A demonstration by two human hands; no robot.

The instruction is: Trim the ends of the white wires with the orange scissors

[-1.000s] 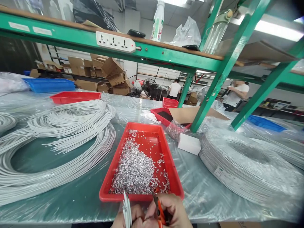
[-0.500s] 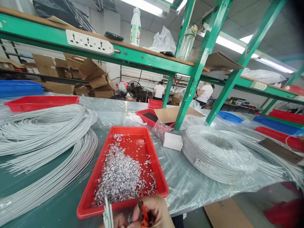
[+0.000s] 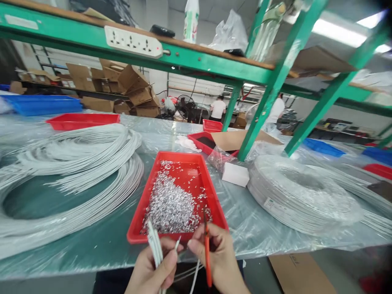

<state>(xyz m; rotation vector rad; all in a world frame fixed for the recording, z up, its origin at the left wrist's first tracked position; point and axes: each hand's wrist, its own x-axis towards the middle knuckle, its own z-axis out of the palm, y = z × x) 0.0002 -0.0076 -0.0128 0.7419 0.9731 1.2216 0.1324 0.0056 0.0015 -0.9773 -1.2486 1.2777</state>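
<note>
My left hand [image 3: 151, 271] is closed round a few white cable ends [image 3: 155, 248] that stick up between thumb and fingers at the table's near edge. My right hand [image 3: 221, 261] grips an orange-handled tool [image 3: 207, 256], its blade pointing up toward the tray. Just beyond both hands lies a red tray [image 3: 180, 196] holding a heap of small silver metal pieces [image 3: 170, 208].
Big loops of white cable [image 3: 70, 179] lie to the left and a wound coil [image 3: 301, 194] to the right, on plastic sheeting. A small white box [image 3: 235, 174], more red and blue trays and a green shelf post [image 3: 266, 87] stand behind. Two people work far back.
The view swung right, then back left. Both hands have risen further into view, and the cable ends and orange tool now show more fully in front of the tray.
</note>
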